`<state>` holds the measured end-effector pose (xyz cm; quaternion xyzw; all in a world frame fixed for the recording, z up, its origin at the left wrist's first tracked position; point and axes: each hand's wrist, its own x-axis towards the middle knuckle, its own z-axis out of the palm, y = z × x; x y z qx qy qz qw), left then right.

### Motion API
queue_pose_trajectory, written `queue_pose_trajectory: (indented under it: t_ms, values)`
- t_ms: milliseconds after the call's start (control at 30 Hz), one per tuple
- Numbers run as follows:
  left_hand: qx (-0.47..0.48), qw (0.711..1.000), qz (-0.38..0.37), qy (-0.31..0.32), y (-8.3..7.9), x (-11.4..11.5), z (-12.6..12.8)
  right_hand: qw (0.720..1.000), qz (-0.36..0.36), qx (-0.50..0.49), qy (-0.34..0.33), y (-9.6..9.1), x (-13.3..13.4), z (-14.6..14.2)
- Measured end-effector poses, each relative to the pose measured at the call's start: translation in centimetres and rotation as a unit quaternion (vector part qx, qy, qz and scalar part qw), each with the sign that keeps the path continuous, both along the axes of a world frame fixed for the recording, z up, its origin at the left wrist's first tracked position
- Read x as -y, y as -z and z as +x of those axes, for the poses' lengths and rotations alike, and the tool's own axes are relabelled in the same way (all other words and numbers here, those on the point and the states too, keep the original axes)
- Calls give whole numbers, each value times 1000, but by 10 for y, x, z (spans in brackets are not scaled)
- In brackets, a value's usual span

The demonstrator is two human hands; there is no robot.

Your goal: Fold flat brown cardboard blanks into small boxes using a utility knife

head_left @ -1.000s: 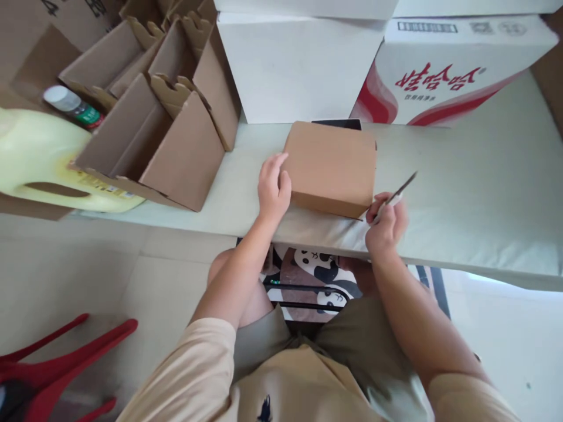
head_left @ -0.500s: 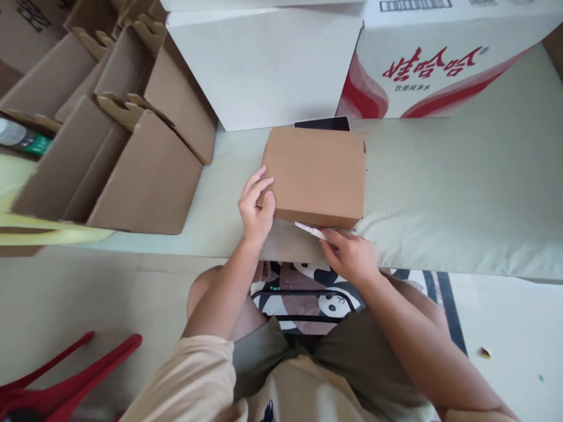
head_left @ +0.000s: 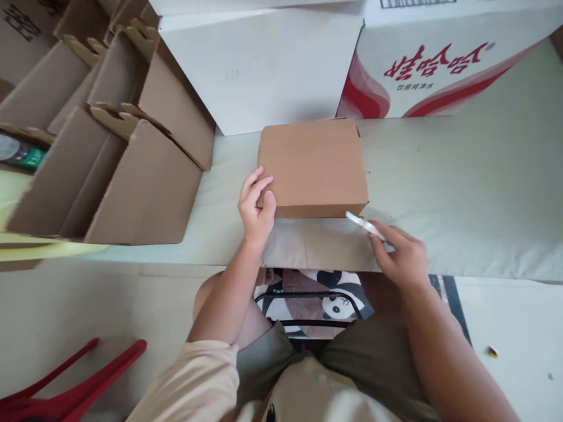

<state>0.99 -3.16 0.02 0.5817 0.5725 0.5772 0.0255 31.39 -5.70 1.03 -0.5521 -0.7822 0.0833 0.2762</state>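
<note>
A closed brown cardboard box (head_left: 312,161) lies on the pale cloth-covered surface in front of me. My left hand (head_left: 257,205) grips its near left corner, fingers on the top and side. My right hand (head_left: 400,252) is closed around a slim white utility knife (head_left: 366,224). The knife points up and left, its tip close to the box's near right corner; whether it touches the box I cannot tell. The box's far and right sides are mostly hidden.
Open cardboard dividers (head_left: 145,181) stand at the left, with a bottle (head_left: 20,151) among them. Behind the box are a white carton (head_left: 264,70) and a red-and-white carton (head_left: 433,76). The surface's front edge runs above my knees. Something red (head_left: 101,372) stands at lower left.
My right hand has drawn the knife rightward, away from the box's near side. The box has turned slightly and now covers the dark flat device behind it. My left hand stays in place.
</note>
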Motion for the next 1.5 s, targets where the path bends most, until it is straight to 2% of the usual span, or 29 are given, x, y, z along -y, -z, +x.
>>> queue_pose_trajectory:
  t_ms: [133, 233, 367, 433, 500, 600, 700, 767, 867, 967, 1067, 1133, 1167, 1233, 1300, 1400, 1433, 1500]
  values:
    - [7, 1000, -10, 5, 0, 1, -5, 991, 57, -28, 116, 8, -9, 10]
    - [46, 999, -13, 2, 2, 0, -11, 981, 36, 13, 192, 15, -19, 9]
    - [129, 991, -27, -12, 6, -1, -20, 975, -48, 94, 193, 19, -31, 3]
    - [174, 984, -42, -20, 7, -1, -27, 971, -53, 117, 200, 18, -33, -1]
    - [216, 974, -62, -31, 8, 1, -35, 970, -29, 115, 212, 16, -33, -7]
    - [253, 960, -99, -68, 8, 5, -50, 985, 13, 58, 163, 12, -32, -19]
    - [269, 953, -109, -85, 8, 5, -64, 998, 0, -46, 47, 10, -34, -43]
    - [273, 956, -98, -38, 9, 3, -65, 990, -53, -126, -28, 10, -36, -64]
    - [296, 947, -113, 61, 10, -1, -54, 958, -133, -221, -126, 7, -39, -96]
    - [377, 895, -225, 81, 11, 4, -39, 936, -109, -268, -201, -3, -36, -116]
    - [388, 846, -345, 122, 11, 14, -34, 925, -63, -322, -193, -9, -32, -122]
    - [361, 847, -382, 79, 10, 18, -38, 907, -72, -390, -139, -6, -33, -123]
    - [350, 860, -371, 28, 8, 19, -42, 893, -90, -427, -112, -2, -34, -123]
    - [352, 886, -288, -93, 5, 19, -52, 860, -143, -484, -77, 8, -38, -123]
    - [401, 885, -178, -155, -1, 19, -64, 842, -193, -499, -72, 16, -42, -123]
    - [487, 857, -101, -133, -12, 23, -83, 858, -228, -451, -96, 19, -44, -122]
    - [488, 859, -86, -126, -15, 24, -88, 867, -231, -429, -104, 19, -44, -122]
    - [450, 881, -69, -131, -20, 25, -93, 884, -236, -384, -120, 17, -42, -122]
